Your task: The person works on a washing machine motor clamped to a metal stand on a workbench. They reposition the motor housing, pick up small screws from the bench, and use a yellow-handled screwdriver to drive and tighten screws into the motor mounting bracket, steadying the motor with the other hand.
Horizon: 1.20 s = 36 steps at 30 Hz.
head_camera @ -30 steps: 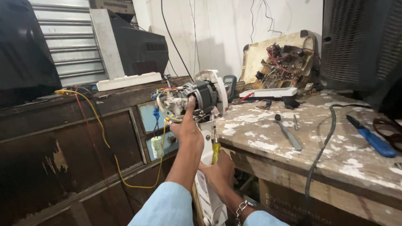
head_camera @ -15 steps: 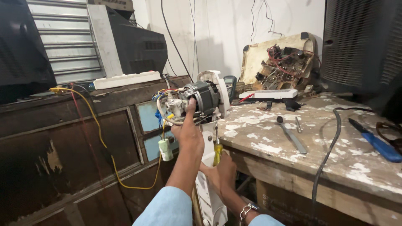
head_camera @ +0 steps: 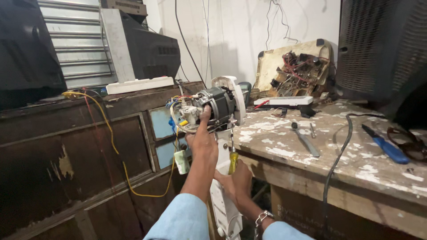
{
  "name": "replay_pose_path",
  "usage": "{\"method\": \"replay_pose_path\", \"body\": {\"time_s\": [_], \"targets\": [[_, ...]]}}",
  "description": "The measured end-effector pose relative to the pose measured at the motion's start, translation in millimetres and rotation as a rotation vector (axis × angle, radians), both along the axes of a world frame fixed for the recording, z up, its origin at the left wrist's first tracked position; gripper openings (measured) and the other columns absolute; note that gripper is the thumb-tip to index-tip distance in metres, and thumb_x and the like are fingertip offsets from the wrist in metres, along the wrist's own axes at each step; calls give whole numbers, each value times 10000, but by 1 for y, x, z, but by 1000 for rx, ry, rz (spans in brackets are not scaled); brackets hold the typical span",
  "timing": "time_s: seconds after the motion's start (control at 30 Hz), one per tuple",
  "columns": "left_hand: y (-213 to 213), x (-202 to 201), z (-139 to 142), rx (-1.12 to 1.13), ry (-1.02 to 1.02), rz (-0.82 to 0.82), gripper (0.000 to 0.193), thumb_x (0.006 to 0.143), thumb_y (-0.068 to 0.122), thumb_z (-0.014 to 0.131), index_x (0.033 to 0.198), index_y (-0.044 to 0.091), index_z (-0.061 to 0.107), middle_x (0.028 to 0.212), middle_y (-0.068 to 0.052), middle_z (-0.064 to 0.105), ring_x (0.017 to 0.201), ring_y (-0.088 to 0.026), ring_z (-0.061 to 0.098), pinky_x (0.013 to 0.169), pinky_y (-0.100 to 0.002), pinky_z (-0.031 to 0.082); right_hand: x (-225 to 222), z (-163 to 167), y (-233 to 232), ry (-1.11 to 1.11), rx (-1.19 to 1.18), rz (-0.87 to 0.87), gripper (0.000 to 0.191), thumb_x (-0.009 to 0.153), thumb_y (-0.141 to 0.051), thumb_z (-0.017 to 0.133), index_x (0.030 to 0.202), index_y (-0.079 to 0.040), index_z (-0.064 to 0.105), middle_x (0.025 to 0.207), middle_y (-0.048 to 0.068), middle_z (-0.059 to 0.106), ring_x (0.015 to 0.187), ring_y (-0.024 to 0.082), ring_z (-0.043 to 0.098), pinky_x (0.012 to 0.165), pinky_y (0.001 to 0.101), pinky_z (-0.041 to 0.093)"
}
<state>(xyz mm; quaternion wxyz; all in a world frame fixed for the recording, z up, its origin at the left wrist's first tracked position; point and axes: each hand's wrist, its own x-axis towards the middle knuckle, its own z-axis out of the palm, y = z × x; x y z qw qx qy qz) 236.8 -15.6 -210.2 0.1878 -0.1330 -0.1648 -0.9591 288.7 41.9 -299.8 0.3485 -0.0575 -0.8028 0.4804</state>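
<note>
Fan motor [head_camera: 216,106] at left edge of table [head_camera: 356,164], unmoved since second ago. Left hand [head_camera: 202,142] still steadies it, fingers wrapped on housing. Right hand [head_camera: 235,182] stays clenched on yellow screwdriver [head_camera: 232,155] beneath motor.

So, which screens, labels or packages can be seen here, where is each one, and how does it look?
Old television: on the dark wooden cabinet, behind the white power strip; boxy black body, pale grey front frame, seen side-on.
Dark set: far left edge; black, glossy, curved.
Large dark set: top right, on the workbench; black casing with vent slots.
Faint printed marking: on the workbench's front board; pale, blurred.
No packages visible.
</note>
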Motion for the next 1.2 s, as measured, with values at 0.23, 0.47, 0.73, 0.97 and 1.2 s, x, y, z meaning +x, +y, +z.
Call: {"method": "replay_pose_path", "body": {"time_s": [0.23, 0.47, 0.73, 0.97, 1.2], "targets": [[-4, 14, -7, -28, -39, -15, 505, 765, 77, 852, 1221, 100, 636, 1056, -45, 725, 844, -189, 712, 619, -342, 542, -1, -1, 9, 30, 27, 43, 639, 567, -385, 960, 1019, -5, 714, 926, 192, 760, 855, 306, 755, 773, 415, 580], [-6, 14, -16, -128, -65, -24, 430, 774, 173, 871, 1143, 148, 652, 977, -1, 717, 730, -135, 650, 514, -318, 424, 13, -40, 25, -76, -128, 130, 569, 687, -377, 887, 1083, -28, 675, 893, 134, 772, 806, 284, 759, 754, 415, 577], [1, 4, -65, -827, -32, 633, 523, 891, 364, 875, 1213, -13, 711, 1201, -146, 712, 1052, -258, 661, 956, -425, 515, 46, -46, 45, 234, 107, 32, 389, 888, -335, 712, 1082, -14, 608, 795, 215, 685, 758, 432, 678, 648, 472, 525], [63, 57, -84, -1081, -32, 1215, 647, 717, 198, 835, 1274, -49, 619, 1269, -260, 573, 1198, -461, 478, 1020, -514, 341, 71, 37, 90, 385, 375, 103, 280, 907, -214, 737, 1000, 1, 584, 832, 232, 675, 810, 433, 670, 650, 469, 503], [109, 98, -46, -1132, 724, 667, 224, 838, 66, 760, 1043, 8, 694, 1026, -157, 719, 995, -307, 703, 878, -395, 539, 145, 125, 173, 317, 930, -139, 283, 742, -132, 790, 1000, -20, 760, 911, 209, 729, 811, 347, 723, 720, 424, 550]]}}
